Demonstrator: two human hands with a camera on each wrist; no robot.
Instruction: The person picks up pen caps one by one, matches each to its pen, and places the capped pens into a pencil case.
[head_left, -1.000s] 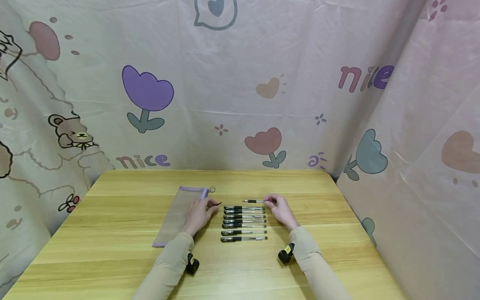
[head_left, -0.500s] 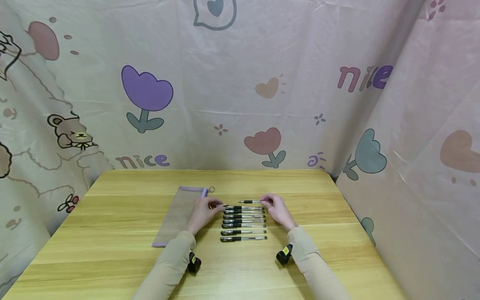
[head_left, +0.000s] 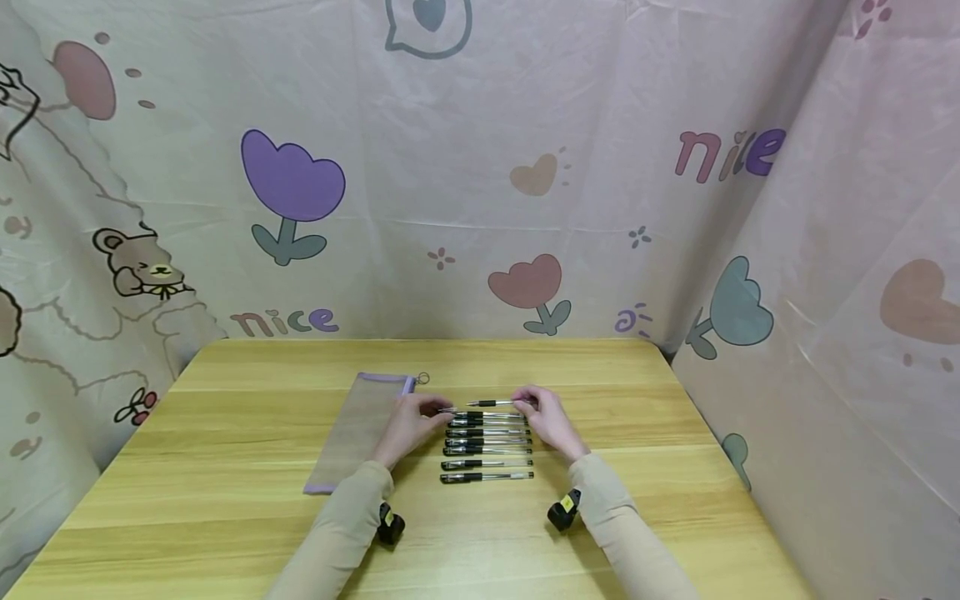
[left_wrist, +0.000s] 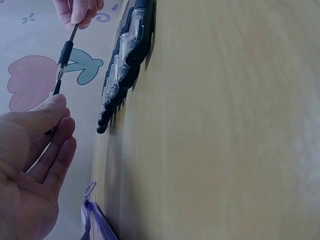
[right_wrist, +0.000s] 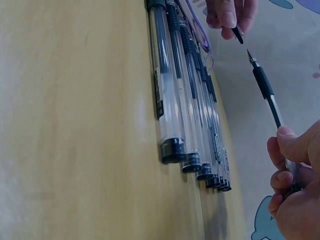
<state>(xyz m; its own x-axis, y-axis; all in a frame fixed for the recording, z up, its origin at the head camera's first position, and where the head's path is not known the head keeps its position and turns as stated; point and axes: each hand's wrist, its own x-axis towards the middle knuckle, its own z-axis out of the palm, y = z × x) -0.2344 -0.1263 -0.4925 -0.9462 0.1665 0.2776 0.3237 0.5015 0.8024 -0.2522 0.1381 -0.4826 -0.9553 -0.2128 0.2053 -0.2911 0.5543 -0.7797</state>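
Pen (head_left: 489, 403), uncapped, one: black grip, clear barrel, held above the table (head_left: 225, 467), just beyond the far end of the row. Long axis left to right; writing tip points left, toward my left hand (head_left: 411, 427). Barrel pinched toward its rear by thumb and fingers of my right hand (head_left: 546, 419).

Cap (left_wrist: 56, 87), black, one: pinched by thumb and fingers of my left hand, just beside the tip and apart from it.

Capped pens (head_left: 477, 452), seven: side by side on the table, nearer than the uncapped one, long axes left to right, caps at left; nearest two spaced wider. Clear barrels contain dark refills.

Pouch (head_left: 348, 442), purple-edged, one: flat at left, long axis near to far, partly hidden by my left hand and sleeve; contents I cannot make out. Zip ring (head_left: 423, 378) at its far right corner.

Curtain (head_left: 420, 183), printed: beyond the table.
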